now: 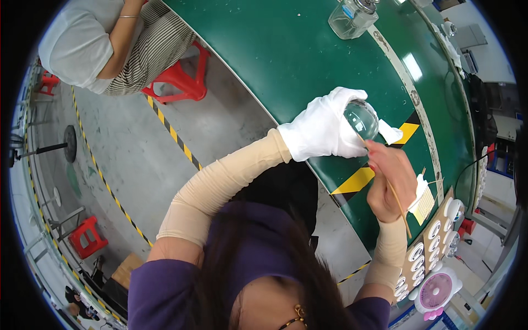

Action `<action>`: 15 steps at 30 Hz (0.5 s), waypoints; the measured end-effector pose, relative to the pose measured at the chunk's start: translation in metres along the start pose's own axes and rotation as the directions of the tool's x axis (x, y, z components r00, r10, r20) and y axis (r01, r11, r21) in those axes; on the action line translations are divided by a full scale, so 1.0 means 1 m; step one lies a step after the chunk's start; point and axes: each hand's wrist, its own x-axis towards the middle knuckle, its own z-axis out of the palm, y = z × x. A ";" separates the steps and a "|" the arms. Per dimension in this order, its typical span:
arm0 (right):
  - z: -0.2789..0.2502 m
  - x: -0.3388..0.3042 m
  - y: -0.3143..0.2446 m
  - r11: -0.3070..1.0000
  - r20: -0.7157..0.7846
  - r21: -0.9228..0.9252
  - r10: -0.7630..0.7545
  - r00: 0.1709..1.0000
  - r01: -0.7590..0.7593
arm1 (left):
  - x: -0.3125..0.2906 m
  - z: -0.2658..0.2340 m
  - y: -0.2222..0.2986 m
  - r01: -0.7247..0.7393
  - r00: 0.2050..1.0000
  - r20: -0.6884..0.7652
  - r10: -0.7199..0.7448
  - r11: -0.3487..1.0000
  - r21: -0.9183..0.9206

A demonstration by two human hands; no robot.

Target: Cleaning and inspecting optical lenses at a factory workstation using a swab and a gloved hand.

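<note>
My left hand [324,127], in a white glove, is closed around a clear round glass vessel [363,122] above the green table. My bare right hand [393,179] pinches a thin wooden stick [395,198]. The stick's upper end reaches the side of the glass nearest me; whether it touches or goes inside, I cannot tell. Its other end sticks out past my wrist. Just right of the glass lies a crumpled white cloth [390,132] on the table.
A glass jar [352,22] with a metal lid stands at the far side of the green table [264,49]. On the right are a yellow pad [422,209], a board of round white pieces [433,242] and a pink fan [436,290]. A person [88,49] sits at the left.
</note>
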 end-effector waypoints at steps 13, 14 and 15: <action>0.000 0.002 0.003 0.996 -0.006 0.079 0.040 0.999 -0.039 | -0.001 -0.001 -0.006 -0.032 0.999 -0.005 0.032 0.999 -0.039; 0.000 0.002 0.003 0.996 -0.007 0.077 0.043 0.999 -0.042 | 0.000 0.000 -0.006 -0.058 0.998 0.000 0.058 0.998 -0.038; 0.003 0.004 0.002 0.995 -0.033 0.090 0.052 0.998 -0.049 | 0.000 0.001 -0.005 -0.058 0.998 0.003 0.058 0.998 -0.040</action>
